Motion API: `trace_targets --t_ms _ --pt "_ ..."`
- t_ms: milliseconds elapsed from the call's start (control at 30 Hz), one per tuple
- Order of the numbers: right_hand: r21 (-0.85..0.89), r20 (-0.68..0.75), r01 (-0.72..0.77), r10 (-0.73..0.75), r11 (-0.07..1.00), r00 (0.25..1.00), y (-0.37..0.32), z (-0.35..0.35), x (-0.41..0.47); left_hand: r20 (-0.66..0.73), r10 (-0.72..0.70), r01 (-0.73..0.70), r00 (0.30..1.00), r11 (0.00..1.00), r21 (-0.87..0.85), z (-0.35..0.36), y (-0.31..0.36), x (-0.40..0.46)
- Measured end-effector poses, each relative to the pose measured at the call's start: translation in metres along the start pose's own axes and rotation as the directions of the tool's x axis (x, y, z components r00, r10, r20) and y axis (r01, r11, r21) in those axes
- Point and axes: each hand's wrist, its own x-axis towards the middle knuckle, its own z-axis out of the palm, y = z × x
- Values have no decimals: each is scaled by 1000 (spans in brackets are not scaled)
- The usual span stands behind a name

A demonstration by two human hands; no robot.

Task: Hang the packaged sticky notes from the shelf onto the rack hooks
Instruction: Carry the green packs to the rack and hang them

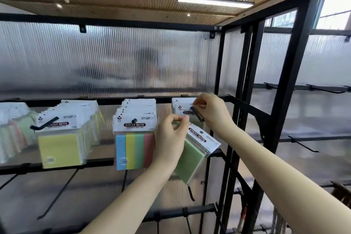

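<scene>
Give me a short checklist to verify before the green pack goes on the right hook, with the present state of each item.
1. Left hand pinches the green pack at its header: ok.
2. Pack is level: not ok, it is tilted.
3. Right hand holds the hook area: ok.
4. Hook tip is free: ok.
5. Pack's hanging hole lines up with the tip: cannot tell.

My pack (191,155) is green (white header); the middle pack (134,151) striped blue, yellow, green, red; rack (247,100) black.
</scene>
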Motion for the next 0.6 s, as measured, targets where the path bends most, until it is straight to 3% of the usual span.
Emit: trace_targets --t_ms 200,267,367,467,533,600 --pt "-70 1 -39 39 997 999 3 4 2 52 50 -47 997 997 -62 -4 13 -9" --pt "-48 -84 -26 22 999 996 -2 -5 -3 61 91 -87 994 995 -56 -5 15 -13" --pt "208 -208 -21 65 978 976 -12 -30 -21 3 184 -183 983 980 -82 -6 21 -18" --pt "602 75 -188 180 776 981 -21 -57 -43 -51 233 -236 971 969 -69 -1 24 -20" --pt "612 301 -313 153 726 941 -22 -72 -55 -88 230 -237 969 968 -85 4 24 -18" --pt "531 432 -357 116 769 894 -21 -78 -63 -117 226 -237 967 967 -93 9 21 -16"
